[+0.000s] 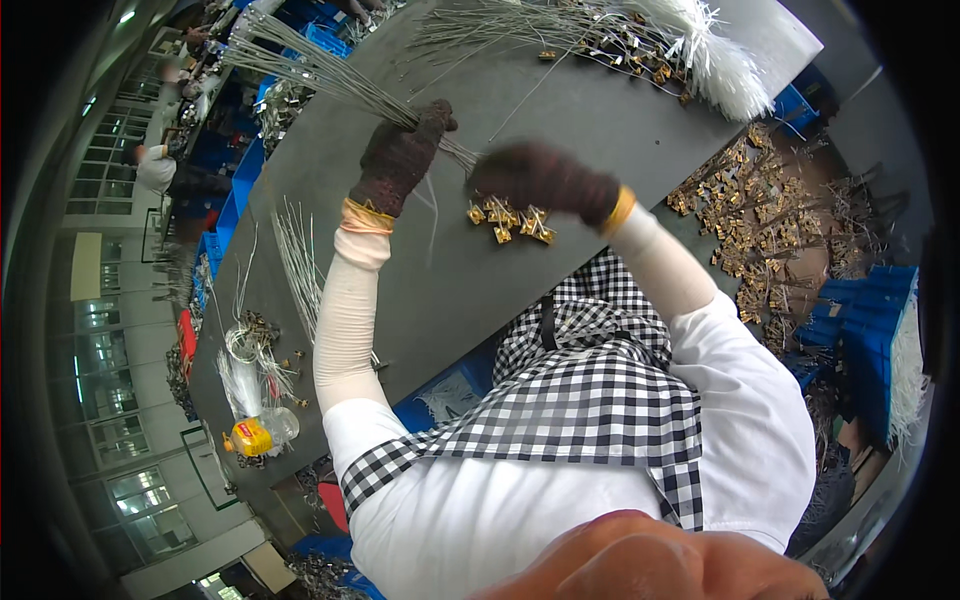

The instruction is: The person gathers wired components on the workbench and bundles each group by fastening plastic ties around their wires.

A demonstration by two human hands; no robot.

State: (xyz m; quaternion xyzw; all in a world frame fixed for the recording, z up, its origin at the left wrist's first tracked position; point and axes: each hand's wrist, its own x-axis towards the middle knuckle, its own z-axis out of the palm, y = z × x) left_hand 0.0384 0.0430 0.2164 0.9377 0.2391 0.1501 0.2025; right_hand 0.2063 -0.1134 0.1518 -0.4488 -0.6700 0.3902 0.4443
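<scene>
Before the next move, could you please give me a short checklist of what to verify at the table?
1. Gloves worn: ok, both are on.
2. Left hand closed around the wire bundle: ok.
3. Right hand gripping firmly: cannot tell, it is blurred.
4. Gold pieces lined up evenly: not ok, they sit staggered.
5. Table free of stray wires: not ok, some stick out from the far pile.

Grey wire bundle (pixel 350 87), slanted, far end splayed, near end apparently narrower
</scene>
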